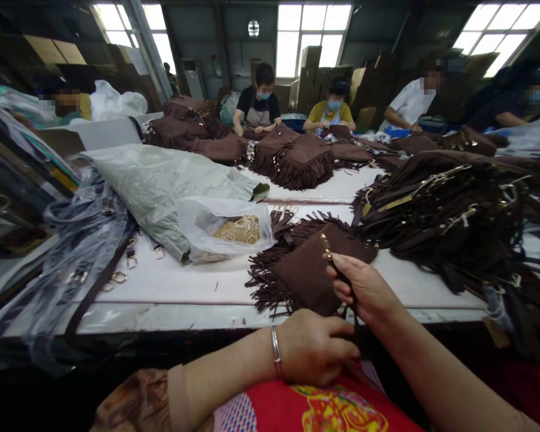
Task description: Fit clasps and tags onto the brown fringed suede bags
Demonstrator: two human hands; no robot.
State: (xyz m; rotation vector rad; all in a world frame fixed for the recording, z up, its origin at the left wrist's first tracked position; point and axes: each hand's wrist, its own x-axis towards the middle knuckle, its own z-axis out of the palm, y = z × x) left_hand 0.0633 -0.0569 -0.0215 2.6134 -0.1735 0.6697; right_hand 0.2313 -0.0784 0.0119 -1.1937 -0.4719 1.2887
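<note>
Counter's [171,285] got a big brown fringed heap [425,222] on the right, plus one bag [303,273] lying in front of the hands. Looks mid-job to me. Left hand [317,348] is curled, can't tell if gripping; right hand's [364,288] fingers pinch a dark strap [336,270] below its gold clasp [325,243].

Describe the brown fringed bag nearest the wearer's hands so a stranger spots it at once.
Find the white table. Near its front edge, right of the translucent bag of pale cords, lies the brown fringed bag. Unlike the tangled dark pile farther right, it shows a broad plain panel, behind the right hand.
</note>
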